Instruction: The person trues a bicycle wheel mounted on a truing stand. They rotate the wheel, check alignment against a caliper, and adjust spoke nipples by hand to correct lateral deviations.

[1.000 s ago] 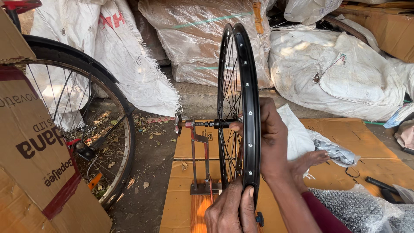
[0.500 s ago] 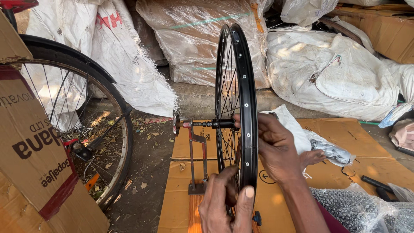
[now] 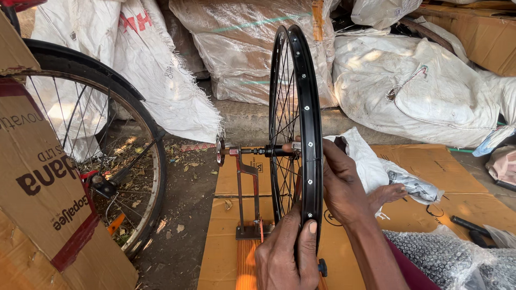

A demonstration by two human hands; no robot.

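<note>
Fingers (image 3: pixel 301 228) of left hand (image 3: pixel 287 258) partly behind black rim (image 3: pixel 309 107), wrist cut off.

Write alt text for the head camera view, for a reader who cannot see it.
Two hands grip a black bicycle rim that stands upright in an orange truing stand: the left hand at its bottom edge, the right hand on its side. The stand sits on flattened cardboard; a tyred bicycle wheel stands to the left, white sacks behind.
</note>
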